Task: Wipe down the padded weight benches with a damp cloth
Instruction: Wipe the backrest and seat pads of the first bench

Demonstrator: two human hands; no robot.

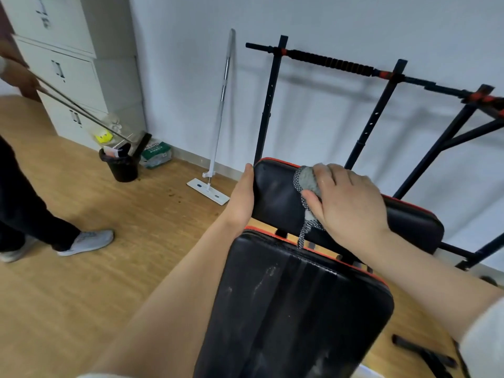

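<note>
The cloth [306,179], grey with a checked weave, looks soft, limp and light, and is probably best held bunched. The right hand [347,204] curls over it so, pressing it on the far pad [274,199]. That black padded surface looks smooth, likely slick when damp. The left hand [242,199] clasps the pad's left edge. The near pad [294,309] shows white smears. Print on the green bag [156,155] by the wall is too blurred to read.

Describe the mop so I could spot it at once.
Start at the white wall behind the black weight bench. Between the black bin and the black pull-up rack, a mop leans against it. It is the only thin white pole there, ending in a flat rectangular head on the wooden floor.
</note>
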